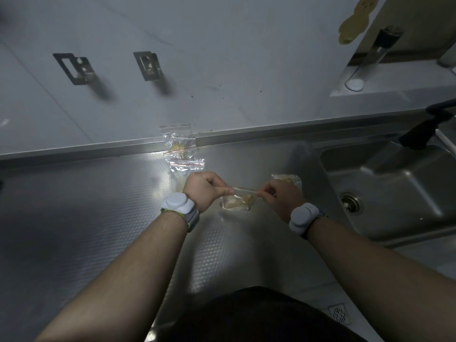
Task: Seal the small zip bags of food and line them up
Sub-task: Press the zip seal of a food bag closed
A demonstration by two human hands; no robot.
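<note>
Both hands pinched one small zip bag (237, 202) by its top strip, left hand (206, 190) and right hand (280, 197) fingers curled, above the steel bench (86, 206); more bags (183, 156) lay farther back.

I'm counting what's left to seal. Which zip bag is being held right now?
The bag stretched by its top edge between the left hand and right hand; the others lie by the wall and behind the right hand.

Both hands (206, 188) (281, 196) pinch a zip bag's (237, 202) top.
</note>
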